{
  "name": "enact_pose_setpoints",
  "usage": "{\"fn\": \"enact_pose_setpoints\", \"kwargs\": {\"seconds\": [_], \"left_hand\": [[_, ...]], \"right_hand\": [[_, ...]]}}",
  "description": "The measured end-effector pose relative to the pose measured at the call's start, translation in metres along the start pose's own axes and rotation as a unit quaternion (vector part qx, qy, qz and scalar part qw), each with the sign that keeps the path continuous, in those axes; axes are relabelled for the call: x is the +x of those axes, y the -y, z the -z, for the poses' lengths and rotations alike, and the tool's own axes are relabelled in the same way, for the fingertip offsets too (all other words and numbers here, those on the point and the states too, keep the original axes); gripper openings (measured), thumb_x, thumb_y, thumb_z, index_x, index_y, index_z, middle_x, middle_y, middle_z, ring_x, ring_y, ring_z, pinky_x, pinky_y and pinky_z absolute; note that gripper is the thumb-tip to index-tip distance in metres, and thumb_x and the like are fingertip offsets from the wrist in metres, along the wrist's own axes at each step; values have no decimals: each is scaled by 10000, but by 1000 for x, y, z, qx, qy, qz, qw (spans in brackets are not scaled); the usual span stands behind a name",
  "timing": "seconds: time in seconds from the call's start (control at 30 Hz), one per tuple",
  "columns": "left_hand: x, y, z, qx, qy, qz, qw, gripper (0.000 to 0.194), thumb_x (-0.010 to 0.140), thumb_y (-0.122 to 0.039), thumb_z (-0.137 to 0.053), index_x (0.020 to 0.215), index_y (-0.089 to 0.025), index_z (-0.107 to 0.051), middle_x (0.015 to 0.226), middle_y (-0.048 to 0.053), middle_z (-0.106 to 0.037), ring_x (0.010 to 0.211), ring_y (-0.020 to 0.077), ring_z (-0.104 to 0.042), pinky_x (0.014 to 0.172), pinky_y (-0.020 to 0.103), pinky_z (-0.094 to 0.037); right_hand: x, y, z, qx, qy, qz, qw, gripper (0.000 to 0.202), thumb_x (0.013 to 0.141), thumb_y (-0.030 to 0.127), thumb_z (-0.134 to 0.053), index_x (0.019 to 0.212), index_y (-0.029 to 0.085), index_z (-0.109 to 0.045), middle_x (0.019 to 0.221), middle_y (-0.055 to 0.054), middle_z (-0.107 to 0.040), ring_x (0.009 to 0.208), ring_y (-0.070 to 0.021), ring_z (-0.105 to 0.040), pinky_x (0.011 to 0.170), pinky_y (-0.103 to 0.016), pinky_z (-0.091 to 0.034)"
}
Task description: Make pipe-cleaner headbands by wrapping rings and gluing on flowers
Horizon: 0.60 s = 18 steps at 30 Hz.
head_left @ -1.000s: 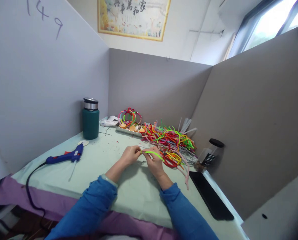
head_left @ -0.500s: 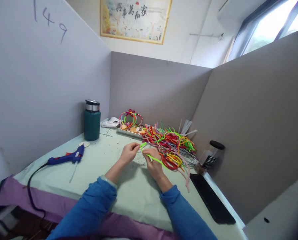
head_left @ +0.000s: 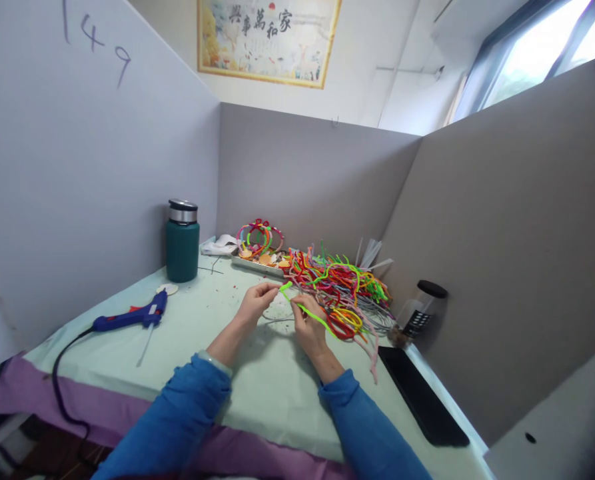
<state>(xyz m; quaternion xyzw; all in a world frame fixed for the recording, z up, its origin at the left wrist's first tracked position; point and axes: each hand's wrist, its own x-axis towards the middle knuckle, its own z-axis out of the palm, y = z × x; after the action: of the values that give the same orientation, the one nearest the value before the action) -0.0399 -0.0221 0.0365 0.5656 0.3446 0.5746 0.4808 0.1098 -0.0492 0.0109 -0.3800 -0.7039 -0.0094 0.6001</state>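
Note:
A bright green pipe cleaner [head_left: 319, 320] runs between my two hands above the table. My left hand [head_left: 255, 305] pinches it close to its bent upper end. Farther along, my right hand [head_left: 309, 324] grips the same strand between thumb and fingers, and its tail slants down to the right past the knuckles. Just behind my right hand lies a tangled heap of coloured pipe cleaners [head_left: 332, 275], with red and yellow coiled ones [head_left: 344, 321] at its near edge.
On the left are a blue glue gun [head_left: 132, 318] with its cord and a green bottle [head_left: 182, 243]. A tray [head_left: 257, 265] of small pieces and coloured rings stands at the back. To the right are a clear jar [head_left: 424, 310] and a black flat object [head_left: 422, 393].
My right hand has drawn slightly right and down, away from my left hand. The green strand between them is now straighter, and a grey wire loop shows on the table.

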Motion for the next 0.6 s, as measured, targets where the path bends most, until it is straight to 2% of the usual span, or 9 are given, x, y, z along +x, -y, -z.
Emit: {"fn": "enact_pose_setpoints", "kwargs": {"seconds": [0.17,0.3,0.43,0.53,0.6], "left_hand": [[1,3,-2,-12,1,-15,1000,351,574,-399,-757,777,-124,-679,623,-8,-610,556,87,-480,543,218,-361],[3,3,0,-4,-23,-42,999,323,584,-389,-760,751,-123,-688,642,8,-639,610,112,-522,594,228,-390],[4,0,4,8,-59,-41,997,321,605,-393,-746,784,-128,-715,618,-3,-632,551,91,-478,524,211,-346],[3,-2,5,14,-60,-34,998,307,604,-382,-748,778,-130,-725,588,-5,-625,530,88,-470,495,209,-328],[3,-3,4,29,-57,-36,997,293,619,-379,-738,773,-130,-728,572,-2,-621,536,96,-481,492,210,-330]], "right_hand": [[-6,-2,-4,-31,17,-27,999,180,884,221,-477,877,201,-656,781,-34,-676,698,-165,-607,672,-278,-428],[-8,-6,-4,-24,34,-31,999,172,873,262,-500,905,201,-658,771,-27,-676,664,-156,-599,652,-266,-426],[-4,-14,-1,-19,-44,-67,997,167,850,274,-513,930,183,-627,820,-44,-644,729,-168,-578,697,-281,-437],[1,-20,2,9,-100,-90,991,182,866,305,-476,880,184,-611,875,-60,-612,846,-185,-556,784,-311,-428],[3,-25,1,67,-95,-138,984,210,866,353,-472,856,189,-604,828,-45,-602,758,-169,-552,702,-292,-438]]}}
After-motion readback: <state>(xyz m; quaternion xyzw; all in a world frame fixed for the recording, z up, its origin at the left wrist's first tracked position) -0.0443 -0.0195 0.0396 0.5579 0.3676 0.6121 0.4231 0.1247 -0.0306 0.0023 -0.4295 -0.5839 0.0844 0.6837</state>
